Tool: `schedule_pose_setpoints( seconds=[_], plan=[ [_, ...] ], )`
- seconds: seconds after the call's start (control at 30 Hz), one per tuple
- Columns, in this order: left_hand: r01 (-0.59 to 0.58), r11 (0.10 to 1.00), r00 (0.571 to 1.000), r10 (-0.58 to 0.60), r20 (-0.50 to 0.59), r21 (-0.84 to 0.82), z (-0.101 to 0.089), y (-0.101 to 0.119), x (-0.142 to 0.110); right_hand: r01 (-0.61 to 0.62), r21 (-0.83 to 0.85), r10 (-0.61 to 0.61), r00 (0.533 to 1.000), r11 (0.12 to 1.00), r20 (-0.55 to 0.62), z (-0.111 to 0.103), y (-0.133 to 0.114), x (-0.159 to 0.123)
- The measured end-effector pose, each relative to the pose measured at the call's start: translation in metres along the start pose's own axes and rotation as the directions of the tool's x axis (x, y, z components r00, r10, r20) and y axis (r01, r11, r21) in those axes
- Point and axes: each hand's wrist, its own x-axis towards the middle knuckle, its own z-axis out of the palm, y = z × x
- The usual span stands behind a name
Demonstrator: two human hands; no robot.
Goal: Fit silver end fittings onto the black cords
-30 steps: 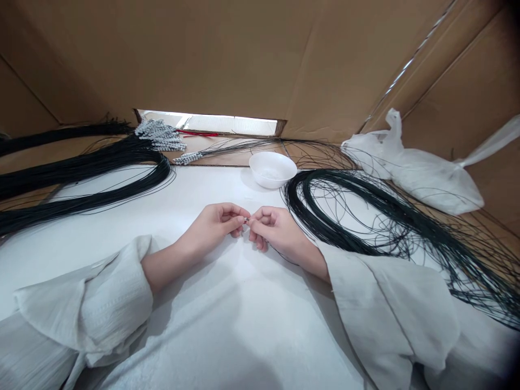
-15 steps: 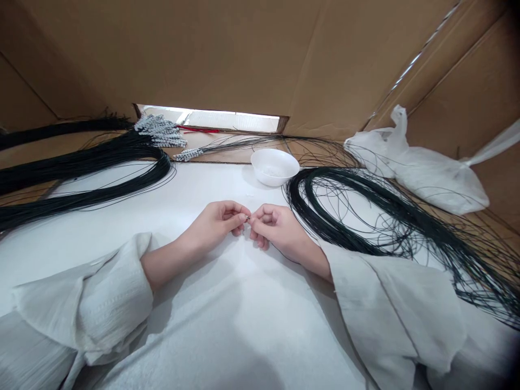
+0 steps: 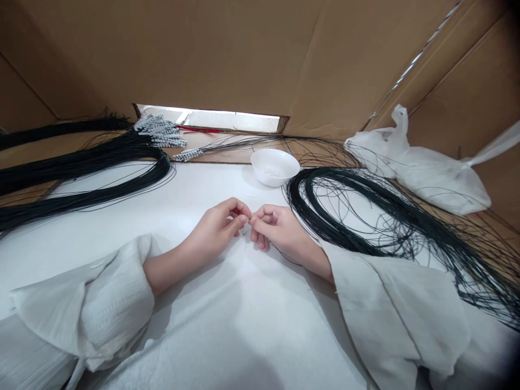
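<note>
My left hand (image 3: 225, 225) and my right hand (image 3: 276, 227) meet fingertip to fingertip above the white tabletop (image 3: 195, 187). Thumb and forefinger are pinched on each hand. Between the tips shows a tiny dark piece (image 3: 248, 219), too small to name. A thin dark wire (image 3: 289, 261) runs out below my right hand and under the wrist; its end seems to be in the right pinch. Just beyond the hands stands a white bowl (image 3: 275, 168), with contents I cannot make out. To the right of my right hand lies a loose coil of dark wires (image 3: 337, 225).
Bundles of dark wires (image 3: 101, 187) lie on the left, near a pile of black-and-white patterned pieces (image 3: 158, 130). A smaller patterned bunch (image 3: 189, 155) and a red strip (image 3: 199, 130) lie behind. A white plastic bag (image 3: 442, 179) sits at the right. Cardboard walls (image 3: 227, 54) enclose the table.
My left hand has shifted slightly, with its fingers a little higher and more curled. My right hand stays almost in place.
</note>
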Motion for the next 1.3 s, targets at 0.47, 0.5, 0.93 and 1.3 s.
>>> schedule_pose_setpoints(
  seconds=[0.47, 0.5, 0.93, 1.3],
  plan=[
    [-0.188, 0.889, 0.973, 0.228, -0.047, 0.418, -0.0012, -0.0002, -0.0015, 0.008, 0.008, -0.009, 0.998, 1.0, 0.064, 0.0009, -0.0008, 0.0029],
    [-0.196, 0.882, 0.97, 0.238, -0.046, 0.428, -0.001, -0.0003, -0.0017, 0.001, 0.008, -0.001, 0.998, 1.0, 0.07, 0.0012, -0.0014, 0.0028],
    [-0.166, 0.921, 0.981, 0.191, -0.039, 0.351, 0.0014, -0.0008, -0.0047, -0.053, -0.007, 0.053, 0.998, 0.999, 0.026, 0.0028, -0.0024, 0.0032],
    [-0.097, 0.987, 0.993, 0.104, -0.049, 0.132, -0.0012, -0.0008, 0.0, -0.042, -0.007, 0.042, 0.998, 0.999, 0.046, 0.0009, -0.0042, 0.0014]
  ],
)
